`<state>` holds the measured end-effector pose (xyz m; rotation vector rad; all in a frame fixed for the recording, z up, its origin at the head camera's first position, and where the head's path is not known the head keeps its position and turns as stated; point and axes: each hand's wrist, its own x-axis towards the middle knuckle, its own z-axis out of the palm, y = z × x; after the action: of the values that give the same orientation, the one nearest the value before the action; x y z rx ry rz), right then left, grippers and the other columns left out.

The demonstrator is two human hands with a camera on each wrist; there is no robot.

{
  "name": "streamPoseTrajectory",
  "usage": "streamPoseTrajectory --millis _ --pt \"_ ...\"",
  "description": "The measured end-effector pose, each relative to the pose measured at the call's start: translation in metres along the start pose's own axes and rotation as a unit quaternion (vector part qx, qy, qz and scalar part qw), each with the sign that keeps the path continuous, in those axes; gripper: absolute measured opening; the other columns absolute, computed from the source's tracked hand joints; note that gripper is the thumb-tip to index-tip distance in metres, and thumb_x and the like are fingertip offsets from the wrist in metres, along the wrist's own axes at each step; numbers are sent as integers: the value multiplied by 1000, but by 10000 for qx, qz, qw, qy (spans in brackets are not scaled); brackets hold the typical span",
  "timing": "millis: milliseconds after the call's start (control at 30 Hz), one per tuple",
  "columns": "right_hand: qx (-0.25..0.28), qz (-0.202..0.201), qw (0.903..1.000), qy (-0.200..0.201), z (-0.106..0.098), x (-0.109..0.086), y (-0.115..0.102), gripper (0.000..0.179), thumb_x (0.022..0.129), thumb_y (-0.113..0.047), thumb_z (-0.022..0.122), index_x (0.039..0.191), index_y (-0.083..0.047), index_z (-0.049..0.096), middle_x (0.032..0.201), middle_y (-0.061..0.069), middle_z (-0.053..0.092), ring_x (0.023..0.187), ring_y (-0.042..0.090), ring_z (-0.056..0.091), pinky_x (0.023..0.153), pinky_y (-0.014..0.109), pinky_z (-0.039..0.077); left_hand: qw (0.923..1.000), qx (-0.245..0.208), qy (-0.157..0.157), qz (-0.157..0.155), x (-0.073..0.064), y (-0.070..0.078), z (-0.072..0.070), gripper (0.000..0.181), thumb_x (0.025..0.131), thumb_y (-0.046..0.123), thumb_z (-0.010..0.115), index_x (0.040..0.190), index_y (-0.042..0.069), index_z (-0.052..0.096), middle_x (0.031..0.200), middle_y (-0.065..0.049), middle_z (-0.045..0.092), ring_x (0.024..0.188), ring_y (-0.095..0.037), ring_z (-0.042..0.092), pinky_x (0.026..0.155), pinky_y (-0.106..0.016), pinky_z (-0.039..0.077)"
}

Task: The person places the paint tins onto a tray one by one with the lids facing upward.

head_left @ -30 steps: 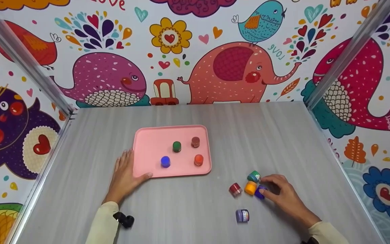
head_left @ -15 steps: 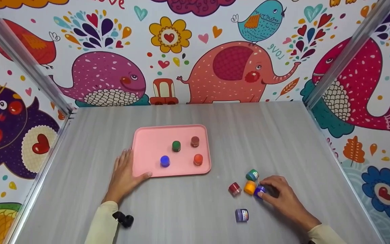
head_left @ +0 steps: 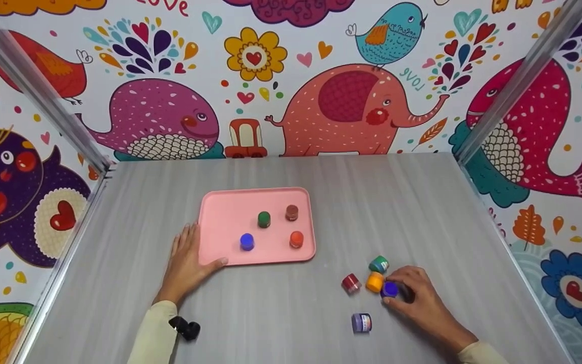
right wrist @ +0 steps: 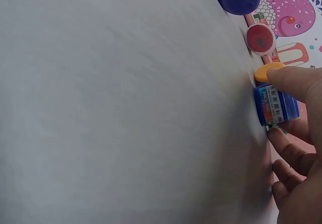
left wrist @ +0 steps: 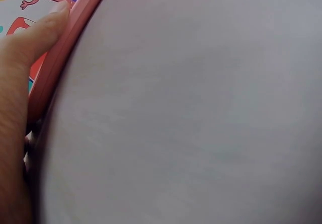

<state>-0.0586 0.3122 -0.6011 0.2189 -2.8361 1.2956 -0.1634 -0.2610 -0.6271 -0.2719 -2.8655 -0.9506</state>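
My right hand [head_left: 417, 296] pinches a small paint jar with a blue lid [head_left: 389, 289] between thumb and fingers, low over the table at the right. In the right wrist view this blue jar [right wrist: 275, 105] shows its printed label. An orange-yellow jar [head_left: 375, 282] is right beside it, and a teal-green jar [head_left: 379, 264] lies just behind. At the left, my left hand [head_left: 185, 265] rests at the near left corner of a pink tray [head_left: 220, 212]. Its fingers stretch along the side and its thumb touches the front rim.
On the tray stand a blue jar [head_left: 247, 242], a green jar [head_left: 264, 219], a brown jar [head_left: 291, 213] and an orange-red jar [head_left: 296, 239]. A dark red jar [head_left: 351, 284] and a purple jar [head_left: 361, 322] lie on their sides on the table. Cartoon-printed walls enclose the table.
My right hand has tipped the blue-lidded jar so its lid faces up, and has shifted slightly toward the near side. My left hand and the tray stay put.
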Motion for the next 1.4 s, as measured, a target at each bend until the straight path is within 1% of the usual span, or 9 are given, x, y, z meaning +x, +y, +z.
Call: streamPoseTrajectory --millis 167,500,733,833,900,1000,1067,1333,1400 --pt "-197 358 9990 -170 1 0 -2 37 87 -21 97 118 -32 80 121 -16 67 126 14 47 111 19 41 10000 -39 35 22 -1 0 0 126 87 60 85 171 -10 22 177 -31 24 166 -52 15 136 -64 4" --pt "-192 654 9977 -31 0 4 -6 32 92 -21 93 120 -24 78 126 -5 67 126 16 50 107 11 43 10000 -82 33 26 -1 0 0 126 88 61 85 171 -9 20 178 -31 22 167 -51 14 136 -63 2" --pt "-212 436 9985 256 -2 9 -2 35 90 -16 94 122 -18 78 125 -3 67 121 17 51 101 5 42 9999 -62 -31 -106 -2 2 -1 126 89 63 83 171 -9 20 179 -30 22 167 -50 13 136 -64 3" --pt "-262 446 9982 301 -5 12 0 35 92 -17 93 124 -17 77 127 0 67 122 19 52 101 5 42 9998 -66 -69 -156 -1 3 -1 127 89 64 82 172 -9 19 179 -30 21 168 -49 12 136 -64 3" --pt "-304 528 9978 265 -8 15 2 35 94 -20 91 126 -17 76 131 2 65 125 21 53 107 12 46 9998 -81 -60 -153 -1 3 -1 127 89 64 82 172 -8 19 179 -30 20 168 -49 13 136 -63 2" --pt "-321 640 9972 196 -12 19 3 37 97 -21 88 131 -15 75 136 7 64 129 26 55 115 33 52 9999 -81 -39 -119 -1 3 -1 127 89 64 83 172 -9 20 179 -30 21 168 -49 13 136 -63 3" --pt "-317 685 9970 168 -14 21 4 38 98 -21 87 133 -13 74 138 9 62 131 28 55 117 45 53 9999 -88 -24 -100 -1 3 -1 127 89 64 83 171 -9 20 179 -30 21 167 -49 14 136 -63 3" --pt "-280 631 9973 265 -18 30 7 40 99 -19 87 135 -9 73 137 13 61 128 31 57 116 54 53 10000 -89 28 -35 -1 0 0 126 88 63 83 171 -9 21 178 -30 23 167 -49 15 136 -63 3" --pt "-296 607 9974 253 -18 33 8 40 99 -19 86 135 -9 73 138 14 61 128 32 56 117 47 53 9999 -94 31 -17 -1 -1 -1 126 89 63 83 171 -9 21 178 -30 23 167 -50 14 136 -63 4"
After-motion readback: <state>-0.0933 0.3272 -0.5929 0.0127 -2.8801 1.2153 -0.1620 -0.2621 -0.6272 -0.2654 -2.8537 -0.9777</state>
